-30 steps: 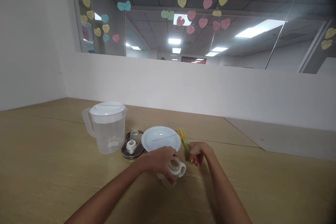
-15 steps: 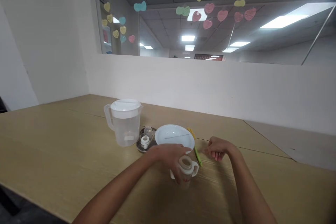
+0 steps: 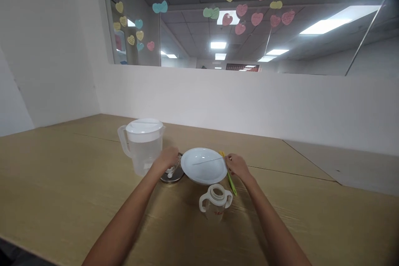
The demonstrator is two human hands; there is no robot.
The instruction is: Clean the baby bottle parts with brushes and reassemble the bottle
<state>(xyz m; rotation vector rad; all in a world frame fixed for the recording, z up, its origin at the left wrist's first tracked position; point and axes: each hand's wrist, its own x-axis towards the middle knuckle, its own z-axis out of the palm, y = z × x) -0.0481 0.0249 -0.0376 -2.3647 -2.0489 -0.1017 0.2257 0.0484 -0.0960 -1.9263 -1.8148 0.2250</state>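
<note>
My left hand (image 3: 168, 158) reaches over a small metal tray (image 3: 171, 180). Its fingers are curled down among a white bottle nipple and collar (image 3: 170, 171), and whatever they hold is hidden. At the right rim of a white bowl (image 3: 204, 173), my right hand (image 3: 237, 165) is closed in a pinch at the end of a thin rod (image 3: 207, 161) that lies across the bowl. In front of the bowl stands an uncapped clear baby bottle (image 3: 215, 205) with two white handles, touched by neither hand.
A clear plastic pitcher (image 3: 144, 149) with a white lid stands left of the tray. A yellow-and-green stick-like utensil (image 3: 231, 183) lies beside the bowl, under my right hand. Behind the wooden table (image 3: 77, 174) rise a white wall and a window with heart-shaped notes.
My left hand has left the bottle and moved left to the tray. My right hand has moved left to the bowl's rim. The bottle stands on the table.
</note>
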